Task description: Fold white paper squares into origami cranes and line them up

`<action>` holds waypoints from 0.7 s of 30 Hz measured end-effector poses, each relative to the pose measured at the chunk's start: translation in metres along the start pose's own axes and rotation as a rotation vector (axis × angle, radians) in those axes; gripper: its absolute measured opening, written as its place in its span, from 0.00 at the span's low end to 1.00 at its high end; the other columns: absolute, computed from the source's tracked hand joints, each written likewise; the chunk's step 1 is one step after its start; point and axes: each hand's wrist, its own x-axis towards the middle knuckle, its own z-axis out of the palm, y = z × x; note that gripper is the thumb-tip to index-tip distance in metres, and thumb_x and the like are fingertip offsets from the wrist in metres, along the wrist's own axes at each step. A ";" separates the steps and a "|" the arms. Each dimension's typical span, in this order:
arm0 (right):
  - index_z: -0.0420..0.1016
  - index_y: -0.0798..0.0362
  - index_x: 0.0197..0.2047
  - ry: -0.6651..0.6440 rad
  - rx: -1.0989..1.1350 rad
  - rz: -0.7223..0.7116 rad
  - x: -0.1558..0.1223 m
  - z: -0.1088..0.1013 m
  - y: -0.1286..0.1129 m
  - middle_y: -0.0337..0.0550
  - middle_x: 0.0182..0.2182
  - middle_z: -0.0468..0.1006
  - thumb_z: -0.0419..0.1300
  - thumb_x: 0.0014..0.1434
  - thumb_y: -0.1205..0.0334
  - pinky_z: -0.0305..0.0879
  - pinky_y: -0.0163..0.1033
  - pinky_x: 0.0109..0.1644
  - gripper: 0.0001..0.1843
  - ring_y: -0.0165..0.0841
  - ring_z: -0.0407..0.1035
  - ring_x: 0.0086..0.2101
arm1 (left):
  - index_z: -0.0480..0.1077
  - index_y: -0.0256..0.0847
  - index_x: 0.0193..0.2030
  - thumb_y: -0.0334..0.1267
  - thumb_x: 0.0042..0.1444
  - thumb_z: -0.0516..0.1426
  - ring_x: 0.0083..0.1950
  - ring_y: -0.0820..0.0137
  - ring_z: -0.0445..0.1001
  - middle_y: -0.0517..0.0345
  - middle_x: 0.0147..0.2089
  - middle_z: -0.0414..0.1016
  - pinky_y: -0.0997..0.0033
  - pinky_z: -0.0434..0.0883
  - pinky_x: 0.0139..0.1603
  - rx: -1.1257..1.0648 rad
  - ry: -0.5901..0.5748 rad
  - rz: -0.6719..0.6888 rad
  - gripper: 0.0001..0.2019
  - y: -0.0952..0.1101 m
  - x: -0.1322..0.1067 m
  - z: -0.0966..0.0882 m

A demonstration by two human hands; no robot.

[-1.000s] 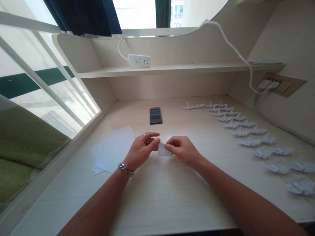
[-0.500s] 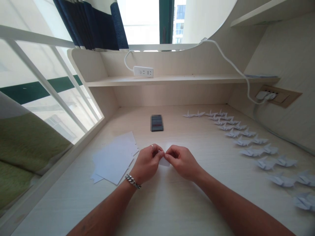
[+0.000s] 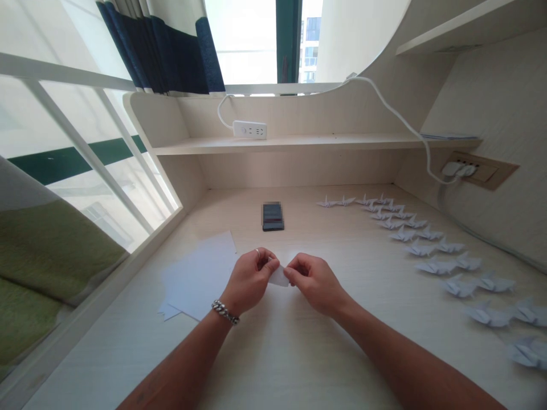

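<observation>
Over the middle of the pale wooden desk (image 3: 273, 353), my left hand (image 3: 250, 280) and my right hand (image 3: 314, 280) meet fingertip to fingertip. Both pinch a small folded piece of white paper (image 3: 280, 277) held between them, just above the desk. My left hand wears a ring and a chain bracelet at the wrist. A loose stack of white paper sheets (image 3: 199, 276) lies directly left of my left hand.
A dark phone (image 3: 272, 216) lies flat behind my hands. Several white paper cranes (image 3: 431, 250) line the desk in two rows toward the right. A white power strip (image 3: 250, 129) sits on the shelf; its cable runs to a wall socket (image 3: 464, 168).
My left fingers, spread a second ago, have closed onto the paper. Both hands have stayed together on it, and the camera has tilted upward a little.
</observation>
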 end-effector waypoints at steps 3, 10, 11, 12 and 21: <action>0.71 0.53 0.28 -0.021 0.051 0.026 0.000 -0.001 0.001 0.40 0.25 0.75 0.58 0.56 0.60 0.61 0.35 0.32 0.08 0.31 0.67 0.27 | 0.70 0.38 0.28 0.41 0.52 0.57 0.27 0.71 0.66 0.60 0.24 0.70 0.73 0.62 0.28 -0.010 0.014 -0.003 0.08 -0.002 0.001 -0.002; 0.71 0.53 0.27 -0.058 0.050 -0.014 0.000 -0.005 0.000 0.39 0.24 0.74 0.58 0.55 0.61 0.60 0.35 0.31 0.07 0.30 0.66 0.27 | 0.71 0.38 0.28 0.40 0.51 0.58 0.27 0.71 0.67 0.60 0.24 0.71 0.73 0.63 0.27 -0.039 0.001 0.002 0.08 -0.003 0.000 -0.003; 0.71 0.53 0.27 -0.072 0.057 -0.006 0.000 -0.005 0.000 0.39 0.25 0.74 0.58 0.55 0.61 0.61 0.35 0.32 0.07 0.30 0.67 0.27 | 0.71 0.38 0.28 0.40 0.51 0.58 0.27 0.71 0.67 0.60 0.24 0.71 0.73 0.63 0.27 -0.033 -0.001 -0.002 0.08 -0.003 0.000 -0.003; 0.71 0.53 0.28 -0.083 0.057 0.000 0.000 -0.005 -0.001 0.39 0.25 0.74 0.58 0.55 0.61 0.61 0.35 0.32 0.07 0.30 0.67 0.27 | 0.71 0.38 0.28 0.40 0.51 0.58 0.26 0.71 0.67 0.60 0.24 0.71 0.73 0.63 0.27 -0.022 -0.009 -0.001 0.08 -0.003 0.000 -0.002; 0.71 0.53 0.28 -0.061 -0.009 -0.022 0.001 -0.006 0.005 0.38 0.24 0.73 0.57 0.56 0.61 0.59 0.34 0.31 0.08 0.30 0.65 0.27 | 0.72 0.36 0.26 0.43 0.49 0.61 0.25 0.73 0.66 0.60 0.23 0.71 0.74 0.61 0.26 -0.166 -0.078 -0.074 0.11 -0.003 0.001 0.000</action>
